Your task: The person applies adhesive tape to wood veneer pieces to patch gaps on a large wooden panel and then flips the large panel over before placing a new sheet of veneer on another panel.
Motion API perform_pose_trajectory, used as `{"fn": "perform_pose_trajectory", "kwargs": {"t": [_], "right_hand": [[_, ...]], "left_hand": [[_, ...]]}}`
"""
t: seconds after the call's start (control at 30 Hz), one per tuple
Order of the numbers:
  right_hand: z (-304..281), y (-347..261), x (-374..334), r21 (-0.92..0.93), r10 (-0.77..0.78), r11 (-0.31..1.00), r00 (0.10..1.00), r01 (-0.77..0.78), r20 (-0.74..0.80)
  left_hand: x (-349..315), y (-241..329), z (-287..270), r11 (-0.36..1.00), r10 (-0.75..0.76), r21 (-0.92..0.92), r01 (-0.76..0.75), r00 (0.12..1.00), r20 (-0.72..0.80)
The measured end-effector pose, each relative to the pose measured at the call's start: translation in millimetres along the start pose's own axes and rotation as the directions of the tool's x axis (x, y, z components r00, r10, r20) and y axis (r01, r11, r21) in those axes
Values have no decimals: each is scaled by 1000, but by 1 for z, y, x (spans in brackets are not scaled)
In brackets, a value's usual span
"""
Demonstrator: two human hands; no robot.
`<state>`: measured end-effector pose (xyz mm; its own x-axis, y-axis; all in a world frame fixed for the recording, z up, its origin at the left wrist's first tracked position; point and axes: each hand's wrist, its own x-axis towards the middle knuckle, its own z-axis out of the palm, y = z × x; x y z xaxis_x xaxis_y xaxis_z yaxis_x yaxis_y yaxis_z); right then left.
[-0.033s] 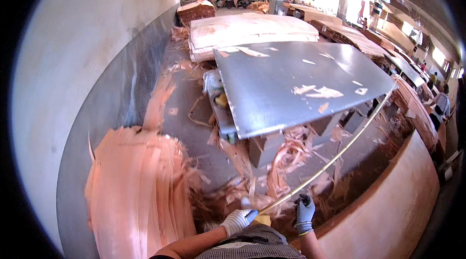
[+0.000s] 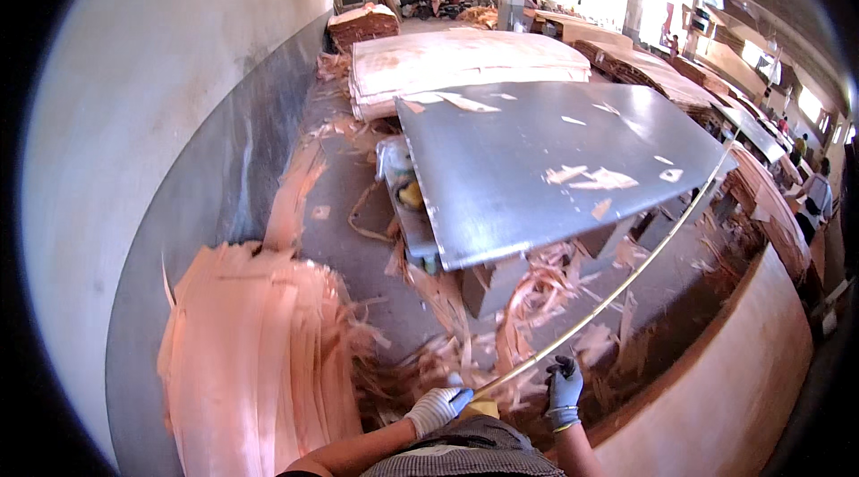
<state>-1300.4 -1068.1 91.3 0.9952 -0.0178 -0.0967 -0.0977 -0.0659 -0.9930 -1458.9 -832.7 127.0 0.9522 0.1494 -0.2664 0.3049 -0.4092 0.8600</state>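
Note:
My left hand, in a striped glove with blue fingertips, is closed around the near end of a long, thin, yellowish pole. The pole slants up and away to the right, passing along the right edge of a grey table board. My right hand, in a grey glove with dark fingertips, is apart from the pole, just right of its near end. Its fingers are curled, and what they may hold cannot be made out. A small yellow object shows at my waist beside the left hand.
Stacked veneer sheets stand at the near left, and a curved pale sheet rises at the near right. Veneer scraps litter the floor. Behind the table lies a wide veneer stack. Another person is at the far right.
The view has shifted very slightly, so the table and stacks sit a little lower in the picture. Both hands and the pole stay nearly as they were.

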Motion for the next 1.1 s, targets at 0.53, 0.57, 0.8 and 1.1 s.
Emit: {"fn": "perform_pose_trajectory", "kwargs": {"t": [0.53, 0.57, 0.8, 1.1], "right_hand": [[436, -48, 423, -888, -191, 235, 914, 396, 357], [445, -49, 429, -894, -154, 255, 929, 367, 338], [517, -27, 483, -971, 46, 141, 981, -192, -187], [720, -66, 721, -913, -95, 254, 931, -321, -353]], "left_hand": [[254, -108, -473, 969, 52, 244, 43, 928, -369], [271, -117, -505, 959, 41, 275, 68, 927, -373], [406, -156, -713, 956, -69, 229, 182, 900, -430], [607, -223, -934, 948, -303, -198, 248, 891, -337]]}}
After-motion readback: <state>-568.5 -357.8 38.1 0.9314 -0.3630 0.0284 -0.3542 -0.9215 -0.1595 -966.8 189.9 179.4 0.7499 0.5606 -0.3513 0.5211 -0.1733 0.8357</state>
